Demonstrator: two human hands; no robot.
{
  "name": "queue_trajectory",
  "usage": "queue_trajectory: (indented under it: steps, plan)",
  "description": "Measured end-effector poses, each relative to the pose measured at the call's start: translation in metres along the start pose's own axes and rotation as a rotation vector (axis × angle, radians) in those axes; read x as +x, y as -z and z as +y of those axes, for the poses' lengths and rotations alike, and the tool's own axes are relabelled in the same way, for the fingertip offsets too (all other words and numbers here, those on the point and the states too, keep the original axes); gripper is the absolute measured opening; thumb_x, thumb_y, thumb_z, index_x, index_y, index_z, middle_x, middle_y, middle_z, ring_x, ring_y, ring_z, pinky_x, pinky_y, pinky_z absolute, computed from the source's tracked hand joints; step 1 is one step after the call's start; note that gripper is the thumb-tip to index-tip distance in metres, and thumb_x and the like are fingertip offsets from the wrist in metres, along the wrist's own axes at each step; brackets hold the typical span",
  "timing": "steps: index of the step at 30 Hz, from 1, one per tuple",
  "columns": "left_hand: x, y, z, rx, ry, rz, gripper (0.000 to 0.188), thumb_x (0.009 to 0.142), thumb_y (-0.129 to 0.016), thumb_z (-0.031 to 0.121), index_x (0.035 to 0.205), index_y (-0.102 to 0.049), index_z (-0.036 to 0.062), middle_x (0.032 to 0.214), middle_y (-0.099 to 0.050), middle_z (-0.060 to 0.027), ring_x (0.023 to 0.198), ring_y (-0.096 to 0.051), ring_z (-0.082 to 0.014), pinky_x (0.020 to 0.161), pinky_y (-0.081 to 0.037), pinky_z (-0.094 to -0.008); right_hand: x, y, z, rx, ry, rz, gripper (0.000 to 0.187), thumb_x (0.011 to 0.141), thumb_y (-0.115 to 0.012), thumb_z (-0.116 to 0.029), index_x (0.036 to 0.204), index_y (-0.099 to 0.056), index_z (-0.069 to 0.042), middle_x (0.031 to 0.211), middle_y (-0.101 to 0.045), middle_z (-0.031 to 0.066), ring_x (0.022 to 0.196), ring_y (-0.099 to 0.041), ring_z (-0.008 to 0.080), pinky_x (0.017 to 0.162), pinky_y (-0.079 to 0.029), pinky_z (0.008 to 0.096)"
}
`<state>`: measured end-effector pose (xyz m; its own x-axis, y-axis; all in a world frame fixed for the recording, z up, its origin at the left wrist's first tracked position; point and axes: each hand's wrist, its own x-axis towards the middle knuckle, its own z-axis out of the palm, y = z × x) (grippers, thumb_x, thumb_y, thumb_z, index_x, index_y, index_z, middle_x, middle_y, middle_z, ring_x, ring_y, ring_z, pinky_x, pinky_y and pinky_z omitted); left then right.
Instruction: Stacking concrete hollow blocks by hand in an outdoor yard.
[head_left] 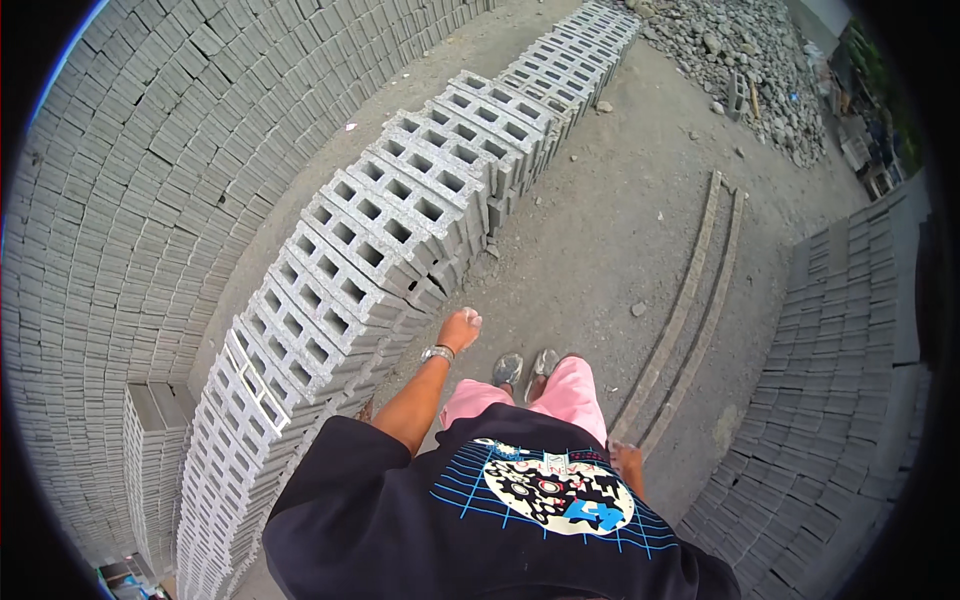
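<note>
My left hand (460, 328), with a watch (437, 353) at its wrist, hangs just right of a long row of stacked grey hollow concrete blocks (345, 235). Its fingers are curled in, apart from the blocks, and nothing shows in them. Low at my right side, partly behind my dark shirt, is my right hand (628, 460). How its fingers are set cannot be made out. On top of the block row, at the near left, lies a thin white outlined frame or marking (255, 385).
A tall wall of stacked blocks (130, 200) curves along the left, and another block stack (830, 370) stands at the right. Two long narrow bars (690, 290) lie on the dirt ground (600, 220). A heap of stones (740, 60) rises at the far right.
</note>
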<state>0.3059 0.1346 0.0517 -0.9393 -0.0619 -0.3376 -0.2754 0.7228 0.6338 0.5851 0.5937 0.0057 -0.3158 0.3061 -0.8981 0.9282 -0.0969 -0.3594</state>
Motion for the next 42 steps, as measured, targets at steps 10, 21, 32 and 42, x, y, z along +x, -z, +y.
queue_trajectory:
  steps: [10,21,32,42]
  plan:
    - [0.244,0.027,0.157,-0.097,-0.141,0.057,0.031,0.086,-0.063,0.03,0.097,-0.068,0.0017,0.091,-0.069,-0.0207,0.089,-0.067,-0.0332,0.079,-0.051,-0.0395,0.082,-0.032,-0.203,0.072,0.122,-0.02,0.039,0.089,-0.061,-0.03,0.113,-0.061,0.001,0.088,-0.069,0.0118,0.068,-0.066,0.0195,0.052,-0.046,0.0319]
    - [0.515,0.089,0.237,0.248,-0.208,0.304,0.047,0.08,-0.068,0.038,0.107,-0.067,0.0004,0.108,-0.065,-0.0237,0.105,-0.06,-0.0384,0.089,-0.048,-0.044,0.069,0.032,-0.378,0.139,0.262,0.274,0.049,0.088,-0.061,-0.039,0.118,-0.06,0.0,0.092,-0.069,0.0114,0.072,-0.067,0.0201,0.058,-0.046,0.03]
    - [0.7,0.07,0.229,0.899,-0.113,-0.053,0.071,0.074,-0.065,0.062,0.104,-0.068,-0.0025,0.103,-0.067,-0.0264,0.108,-0.059,-0.0409,0.097,-0.041,-0.0459,-0.025,-0.039,-0.309,0.271,-0.465,0.259,0.041,0.091,-0.059,-0.032,0.116,-0.061,0.0,0.091,-0.071,0.0137,0.072,-0.071,0.0244,0.058,-0.056,0.0366]
    - [0.711,0.05,0.243,0.86,0.063,-0.027,0.074,0.061,-0.082,0.043,0.106,-0.062,-0.0116,0.108,-0.064,-0.0303,0.101,-0.062,-0.044,0.092,-0.048,-0.0458,-0.044,-0.109,-0.257,0.474,-0.525,0.181,0.042,0.093,-0.055,-0.032,0.124,-0.057,-0.004,0.097,-0.071,0.013,0.076,-0.072,0.0234,0.058,-0.056,0.0345]
